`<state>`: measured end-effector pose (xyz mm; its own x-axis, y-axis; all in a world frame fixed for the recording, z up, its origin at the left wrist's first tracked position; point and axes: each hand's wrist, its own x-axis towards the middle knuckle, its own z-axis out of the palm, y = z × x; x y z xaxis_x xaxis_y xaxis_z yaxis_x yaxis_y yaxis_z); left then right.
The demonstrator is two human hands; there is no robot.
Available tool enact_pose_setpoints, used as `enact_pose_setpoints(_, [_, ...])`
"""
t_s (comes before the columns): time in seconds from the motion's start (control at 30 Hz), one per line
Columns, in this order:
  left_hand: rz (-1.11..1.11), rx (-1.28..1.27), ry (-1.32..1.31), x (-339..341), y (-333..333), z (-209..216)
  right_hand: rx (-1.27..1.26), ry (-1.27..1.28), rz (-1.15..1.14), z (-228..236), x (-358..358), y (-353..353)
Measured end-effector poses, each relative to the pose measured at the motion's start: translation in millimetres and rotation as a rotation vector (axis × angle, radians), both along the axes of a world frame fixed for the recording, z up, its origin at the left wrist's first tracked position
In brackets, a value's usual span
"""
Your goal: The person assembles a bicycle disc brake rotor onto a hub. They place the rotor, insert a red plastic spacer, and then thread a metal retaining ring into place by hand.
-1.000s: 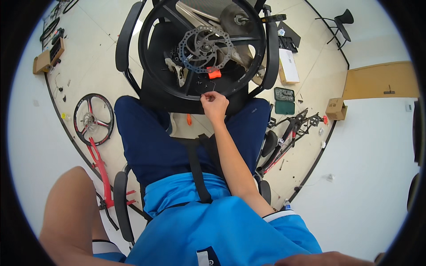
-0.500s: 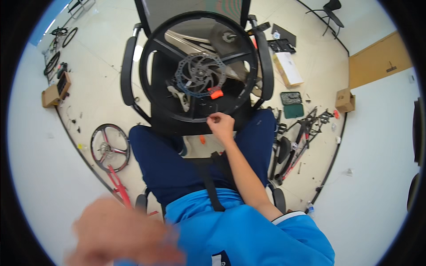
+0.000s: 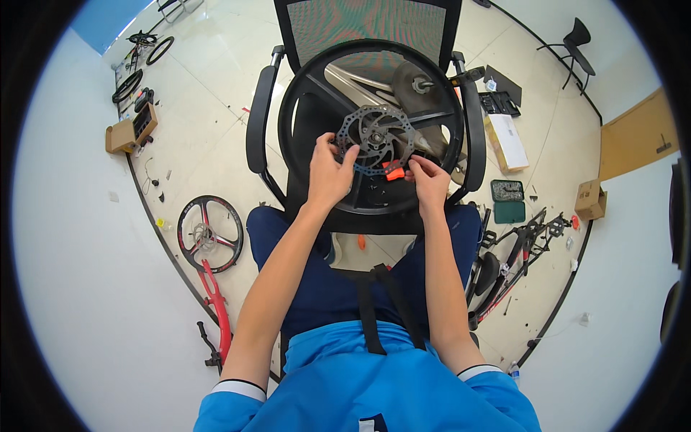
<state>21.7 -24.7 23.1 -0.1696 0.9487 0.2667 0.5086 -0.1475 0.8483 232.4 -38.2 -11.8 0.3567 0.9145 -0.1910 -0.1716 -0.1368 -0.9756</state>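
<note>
A black three-spoke bicycle wheel [image 3: 291,93] lies flat across the seat of an office chair in front of me. At its hub is a brake disc rotor [image 3: 376,138] with a toothed, bluish edge. My left hand [image 3: 332,173] is at the rotor's left edge, thumb over the rim and fingers bent but apart from the thumb. Thumb and forefinger of my right hand [image 3: 429,183] pinch together by the rotor's lower right edge; what is between them is too small to make out. A bright orange piece [image 3: 394,171] lies beside the right fingertips, partly under the rotor.
Black armrests [image 3: 258,119] flank the wheel, with silvery metal parts beneath it. On the floor at left are a red-marked wheel [image 3: 210,234] and a red fork [image 3: 218,306]. At right lie a bicycle frame [image 3: 515,259], a green case [image 3: 509,212] and a white box [image 3: 507,144].
My left hand has come from the blurred lower left up to the rotor. My right hand has moved from the wheel's near rim to the rotor's lower right edge. The whole view has shifted.
</note>
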Motion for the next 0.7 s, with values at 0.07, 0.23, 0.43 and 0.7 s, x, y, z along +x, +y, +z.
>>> enact_pose_setpoints(0.07, [-0.007,-0.017,-0.007,5,16,-7,0.000,0.048,0.032,0,1,6])
enact_pose_setpoints(0.23, [-0.130,-0.230,-0.318,8,28,-9,0.001,0.090,0.097,-5,7,9])
enact_pose_setpoints(0.43, [-0.177,-0.252,-0.610,14,26,0,0.024,0.095,0.110,12,2,5])
enact_pose_setpoints(0.7, [-0.187,-0.173,-0.495,15,40,3,0.030,0.047,0.124,5,3,8])
